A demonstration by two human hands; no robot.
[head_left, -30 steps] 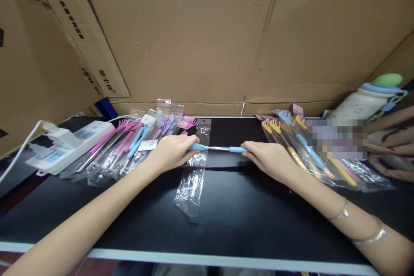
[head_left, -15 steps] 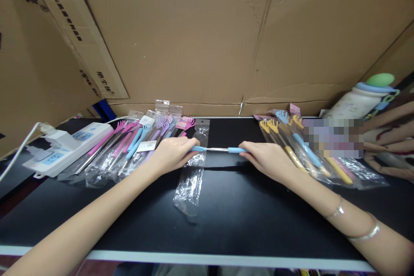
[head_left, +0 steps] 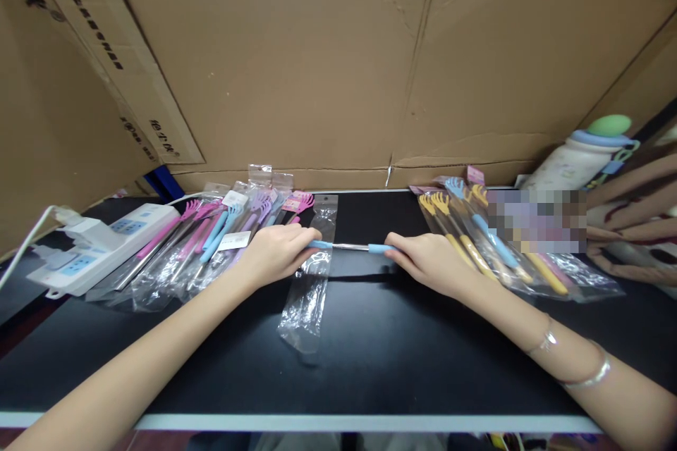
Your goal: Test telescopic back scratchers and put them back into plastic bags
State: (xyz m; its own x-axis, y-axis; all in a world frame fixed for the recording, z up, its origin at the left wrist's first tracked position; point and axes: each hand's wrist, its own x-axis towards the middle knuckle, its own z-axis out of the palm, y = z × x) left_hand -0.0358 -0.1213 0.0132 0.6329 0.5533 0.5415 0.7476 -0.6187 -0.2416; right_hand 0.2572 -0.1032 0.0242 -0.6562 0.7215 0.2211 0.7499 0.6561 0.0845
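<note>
Both hands grip one blue-handled telescopic metal back scratcher (head_left: 352, 247) across mid-table, left hand (head_left: 275, 254) closed on claw end, right hand (head_left: 428, 262) closed on handle end, over an empty clear plastic sleeve (head_left: 309, 289); not yet bagged, w/ packed ones far left (head_left: 211, 239) & loose-ish pile right (head_left: 476, 232).

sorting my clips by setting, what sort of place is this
Probably a small packing bench: bagged back scratchers piled left, unbagged ones right, an empty clear bag between, cardboard walling the black table.
</note>
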